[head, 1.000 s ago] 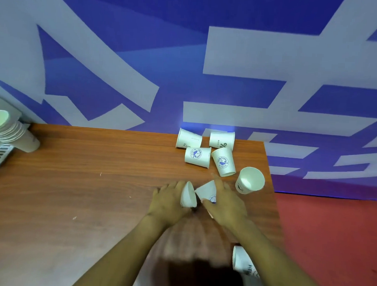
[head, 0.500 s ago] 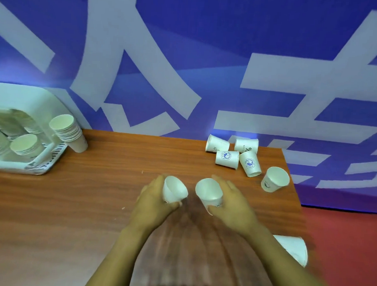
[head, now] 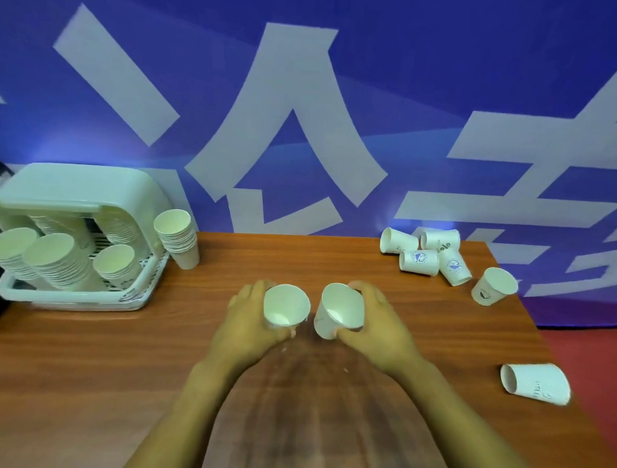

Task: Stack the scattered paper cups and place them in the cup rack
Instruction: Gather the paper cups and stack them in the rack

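Cups could crumple: left hand [head: 248, 318] grips one cup [head: 285, 310], right hand [head: 374, 323] grips another cup [head: 339, 311] just beside it; squeezing while nesting may crush rims. Rack [head: 67, 294] sits far left of both.

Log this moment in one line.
left hand: holds cup | right hand: holds second cup | cups apart | rack: untouched

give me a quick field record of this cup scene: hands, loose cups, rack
left hand: grips one white paper cup
right hand: grips another white paper cup
held cups: apart, not yet nested
loose cups: five in a far-right cluster, one on its side near the right edge
pale green plastic cup rack: far left, holds stacks
brown wooden table: under everything
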The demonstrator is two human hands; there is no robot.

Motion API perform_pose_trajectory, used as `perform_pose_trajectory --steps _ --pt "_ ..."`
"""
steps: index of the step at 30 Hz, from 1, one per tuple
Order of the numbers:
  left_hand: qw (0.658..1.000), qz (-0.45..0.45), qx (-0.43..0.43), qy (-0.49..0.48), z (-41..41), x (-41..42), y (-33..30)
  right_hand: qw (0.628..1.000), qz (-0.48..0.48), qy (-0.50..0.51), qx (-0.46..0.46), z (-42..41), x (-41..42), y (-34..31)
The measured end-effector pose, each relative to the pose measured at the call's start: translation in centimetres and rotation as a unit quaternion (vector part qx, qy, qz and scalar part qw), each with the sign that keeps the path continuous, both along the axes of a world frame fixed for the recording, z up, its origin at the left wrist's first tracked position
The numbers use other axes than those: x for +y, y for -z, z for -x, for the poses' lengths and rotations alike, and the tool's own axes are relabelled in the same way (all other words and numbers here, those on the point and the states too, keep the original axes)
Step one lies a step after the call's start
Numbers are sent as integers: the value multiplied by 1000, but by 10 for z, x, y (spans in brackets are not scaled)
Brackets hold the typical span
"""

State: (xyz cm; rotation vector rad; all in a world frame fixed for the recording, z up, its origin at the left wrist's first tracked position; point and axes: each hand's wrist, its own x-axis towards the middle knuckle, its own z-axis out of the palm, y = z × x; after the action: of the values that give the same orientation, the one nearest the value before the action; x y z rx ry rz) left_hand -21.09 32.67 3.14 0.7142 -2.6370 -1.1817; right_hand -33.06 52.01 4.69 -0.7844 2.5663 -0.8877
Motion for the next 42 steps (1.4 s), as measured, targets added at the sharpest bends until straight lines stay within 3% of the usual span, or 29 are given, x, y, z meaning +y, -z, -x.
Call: perform_pose_trajectory --steps 8,14,17,23,27,35,42 --pt "999 -18 -32 -25 -34 -11 2 999 23 -35 -12 -12 -14 5" --pt "993 47 -78 -75 -59 -36 -5 998 31 -47 -30 -19 -35 17" --pt "992 35 -84 -91 -70 -51 -2 997 22 -58 -35 -33 -46 19" --pt "995 38 -75 -47 -74 -82 -9 999 12 -46 -6 -40 -74 4" --pt "997 48 -60 -29 -95 -130 -15 1000 12 -22 12 -60 -119 -8" --pt "996 52 -49 -45 -155 -236 -14 997 27 -65 21 -121 -247 -12" --pt "992 118 -2 -50 -153 -298 -29 999 3 -38 -7 -138 -281 10"
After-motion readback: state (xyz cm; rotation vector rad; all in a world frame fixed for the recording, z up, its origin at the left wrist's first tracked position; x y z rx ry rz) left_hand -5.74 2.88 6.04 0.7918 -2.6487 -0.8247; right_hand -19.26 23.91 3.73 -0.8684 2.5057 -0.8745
